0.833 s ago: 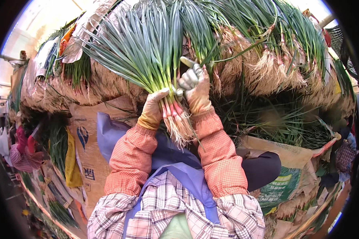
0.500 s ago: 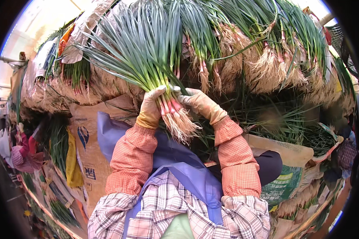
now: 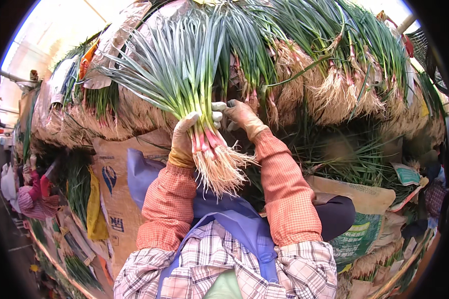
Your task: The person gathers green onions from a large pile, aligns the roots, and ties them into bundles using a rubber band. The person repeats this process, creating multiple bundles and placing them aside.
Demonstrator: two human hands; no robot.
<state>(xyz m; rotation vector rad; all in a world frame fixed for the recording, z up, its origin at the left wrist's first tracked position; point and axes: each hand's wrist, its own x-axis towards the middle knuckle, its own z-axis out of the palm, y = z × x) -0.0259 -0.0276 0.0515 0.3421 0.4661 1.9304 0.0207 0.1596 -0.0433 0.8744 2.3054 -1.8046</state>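
My left hand (image 3: 185,130), in a pale, stained glove, is wrapped round a bunch of spring onions (image 3: 200,107) just above the pinkish bulbs. Its fingertips show past the bunch's right side. The long green leaves fan upward and away from me, while the pale stringy roots (image 3: 219,169) hang toward my lap. Right beside those fingertips is my gloved right hand (image 3: 244,118), its fingers curled together and the thumb side dark. Whatever it may pinch is too small or hidden to name.
A long heap of spring onions (image 3: 354,65) stretches across the far side, roots facing me. Loose green leaves (image 3: 344,149) lie below it on the right. Brown printed sacking (image 3: 117,189) is at my left, a blue apron (image 3: 149,174) over my lap. Another person (image 3: 35,197) sits far left.
My right hand has come off the bunch's bulb end and curled up, slightly higher and to the left. The bunch is now more upright, its roots spread lower and wider.
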